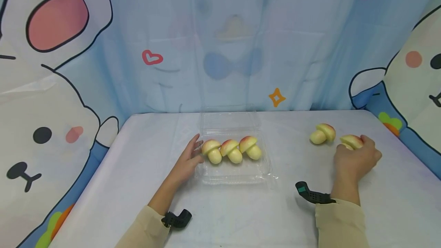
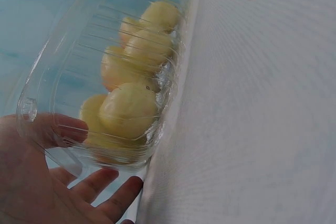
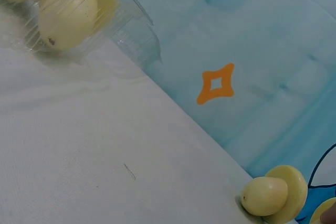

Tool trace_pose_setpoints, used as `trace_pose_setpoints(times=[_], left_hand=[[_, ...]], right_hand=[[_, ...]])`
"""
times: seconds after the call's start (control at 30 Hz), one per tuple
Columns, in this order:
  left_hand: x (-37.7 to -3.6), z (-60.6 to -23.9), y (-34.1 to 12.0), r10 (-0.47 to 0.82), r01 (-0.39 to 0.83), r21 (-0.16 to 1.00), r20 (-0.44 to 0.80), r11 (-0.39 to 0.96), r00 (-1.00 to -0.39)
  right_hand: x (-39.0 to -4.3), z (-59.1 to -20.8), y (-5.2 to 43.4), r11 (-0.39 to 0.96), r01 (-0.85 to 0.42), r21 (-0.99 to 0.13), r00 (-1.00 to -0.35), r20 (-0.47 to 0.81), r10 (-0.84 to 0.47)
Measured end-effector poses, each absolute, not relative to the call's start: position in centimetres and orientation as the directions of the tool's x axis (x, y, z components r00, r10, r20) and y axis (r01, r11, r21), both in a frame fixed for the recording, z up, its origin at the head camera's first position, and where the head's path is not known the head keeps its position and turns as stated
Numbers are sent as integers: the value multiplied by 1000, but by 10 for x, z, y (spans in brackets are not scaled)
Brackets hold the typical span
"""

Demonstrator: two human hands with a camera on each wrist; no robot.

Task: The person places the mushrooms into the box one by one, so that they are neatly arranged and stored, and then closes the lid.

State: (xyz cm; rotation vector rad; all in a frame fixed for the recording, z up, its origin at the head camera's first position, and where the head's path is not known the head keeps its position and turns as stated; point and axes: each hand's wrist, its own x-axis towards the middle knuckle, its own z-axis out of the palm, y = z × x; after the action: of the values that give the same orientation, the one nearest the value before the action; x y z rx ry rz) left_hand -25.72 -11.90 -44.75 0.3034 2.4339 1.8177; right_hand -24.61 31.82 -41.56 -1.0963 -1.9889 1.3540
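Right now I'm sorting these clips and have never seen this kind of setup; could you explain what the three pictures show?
No machine here: a person works with bare hands, wearing one camera on the head and one on each wrist. The head view looks down on a white table. A clear plastic box holds three toy mushrooms. The left hand rests open against the box's side; its wrist view shows that closely. The right hand grips a fourth mushroom. A fifth mushroom lies beside it, also seen from the right wrist.
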Motion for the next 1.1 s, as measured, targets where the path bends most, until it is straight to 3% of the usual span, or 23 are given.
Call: trace_pose_setpoints(times=[0.53,1.1], left_hand=[[-256,-448,-119,221,119,957,60,265,-973],[-256,-448,-119,223,110,958,50,265,-974]], right_hand=[[-238,-381,303,214,320,-923,-579,-12,815],[-239,-360,270,346,189,-919,-646,149,748]])
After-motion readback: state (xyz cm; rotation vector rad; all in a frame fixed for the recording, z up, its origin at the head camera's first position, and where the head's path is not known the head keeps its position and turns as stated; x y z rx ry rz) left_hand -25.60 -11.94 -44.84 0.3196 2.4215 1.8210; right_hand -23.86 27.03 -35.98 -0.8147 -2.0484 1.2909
